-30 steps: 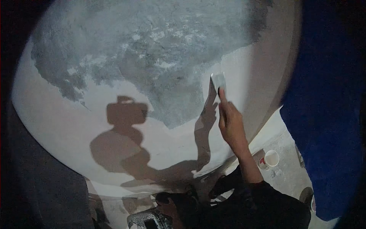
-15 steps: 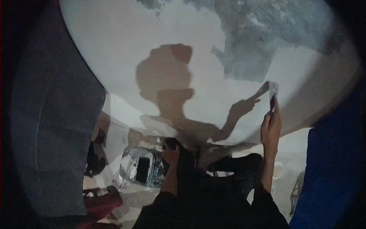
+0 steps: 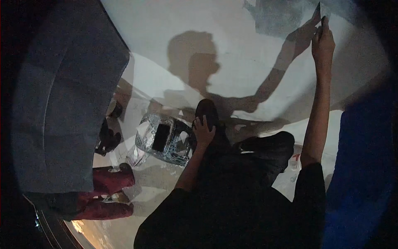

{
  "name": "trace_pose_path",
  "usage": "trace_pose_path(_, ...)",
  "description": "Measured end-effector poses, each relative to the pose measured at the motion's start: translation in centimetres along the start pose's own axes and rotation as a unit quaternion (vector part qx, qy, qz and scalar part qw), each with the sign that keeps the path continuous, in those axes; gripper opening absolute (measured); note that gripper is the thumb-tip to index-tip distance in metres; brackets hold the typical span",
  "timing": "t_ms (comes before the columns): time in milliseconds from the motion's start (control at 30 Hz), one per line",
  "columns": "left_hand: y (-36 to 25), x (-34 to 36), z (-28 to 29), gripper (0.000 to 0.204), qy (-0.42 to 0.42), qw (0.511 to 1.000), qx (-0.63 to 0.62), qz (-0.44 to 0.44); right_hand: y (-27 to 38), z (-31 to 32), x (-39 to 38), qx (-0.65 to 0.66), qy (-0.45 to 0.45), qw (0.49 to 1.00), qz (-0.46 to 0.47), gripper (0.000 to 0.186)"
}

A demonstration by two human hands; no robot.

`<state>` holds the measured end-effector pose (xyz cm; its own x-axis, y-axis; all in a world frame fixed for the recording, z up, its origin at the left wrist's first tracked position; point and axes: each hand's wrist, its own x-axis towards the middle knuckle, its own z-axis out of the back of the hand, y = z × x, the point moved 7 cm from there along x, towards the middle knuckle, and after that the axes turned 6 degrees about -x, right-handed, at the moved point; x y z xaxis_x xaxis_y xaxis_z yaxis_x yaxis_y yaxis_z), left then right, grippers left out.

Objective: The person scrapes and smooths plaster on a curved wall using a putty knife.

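Observation:
My right hand (image 3: 323, 45) is raised at the upper right, closed around a putty knife (image 3: 320, 11). The knife appears nearly edge-on, its tip close to the white-coated wall (image 3: 248, 54), just by a bare grey patch (image 3: 277, 18). My left hand (image 3: 204, 132) lies on my dark-trousered knee with its fingers spread, holding nothing. Left of that knee sits a dark container (image 3: 178, 143) spattered with white, a black rectangle showing on it. The shadow of my head and right arm falls across the wall.
A dark grey panel (image 3: 70, 103) stands on the left, a deep blue surface (image 3: 360, 166) on the right. At the lower left, dark red trouser legs (image 3: 112, 181) of another person show. Dark shoe-like items (image 3: 108, 137) lie near the panel.
My right arm has stretched farther up the wall with the putty knife. My left hand has spread its fingers over the knee. The view has tilted lower, showing more floor.

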<state>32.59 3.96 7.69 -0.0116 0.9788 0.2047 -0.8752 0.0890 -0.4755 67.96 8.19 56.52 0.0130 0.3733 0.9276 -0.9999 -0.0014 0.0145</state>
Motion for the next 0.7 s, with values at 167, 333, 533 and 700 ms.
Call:
trace_pose_path(167,-0.7,-0.9,1.5,0.074,-0.036,0.998,-0.011,-0.046,0.1,-3.3,-5.4,0.019,0.039,0.999,-0.02,0.062)
trace_pose_path(333,-3.0,-0.7,2.7,0.072,-0.03,0.998,0.001,-0.056,1.4,-0.8,-9.0,0.072,0.166,0.975,-0.126,0.05)
trace_pose_path(533,-3.6,-1.4,2.7,0.072,-0.035,0.996,0.006,-0.085,1.8,0.4,-9.8,0.134,0.13,0.968,-0.169,0.05)
trace_pose_path(700,-5.0,-1.1,2.4,0.069,-0.034,0.996,-0.026,-0.078,0.9,-1.1,-8.6,0.153,0.126,0.968,-0.15,0.051)
